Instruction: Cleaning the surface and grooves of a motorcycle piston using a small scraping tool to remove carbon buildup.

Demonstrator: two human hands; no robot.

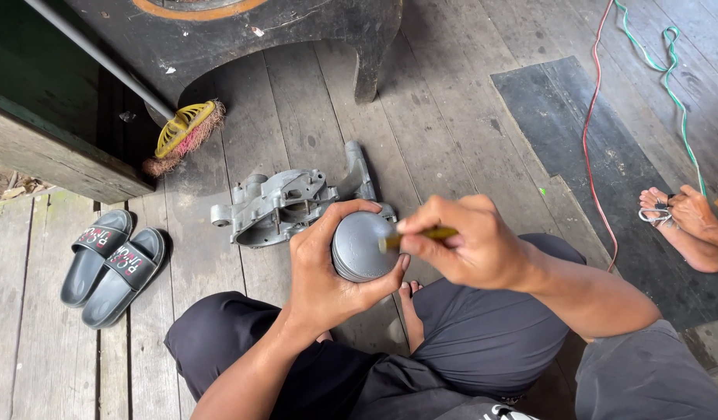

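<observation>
My left hand (328, 268) grips a round grey metal piston (361, 245), its flat crown turned up toward me. My right hand (468, 241) pinches a thin yellow-handled tool (421, 235) whose tip rests on the piston's crown near its right edge. Both hands hover above my crossed legs in dark trousers. Just behind the piston, on the wooden floor, lies a grey cast-metal engine casing (285, 202).
A pair of grey slippers (110, 264) lies at the left. A yellow broom head (184, 132) leans by a dark wooden furniture leg (366, 74). Red and green cables (600, 155) run across a dark mat. Another person's hand and foot (689, 222) are at the right edge.
</observation>
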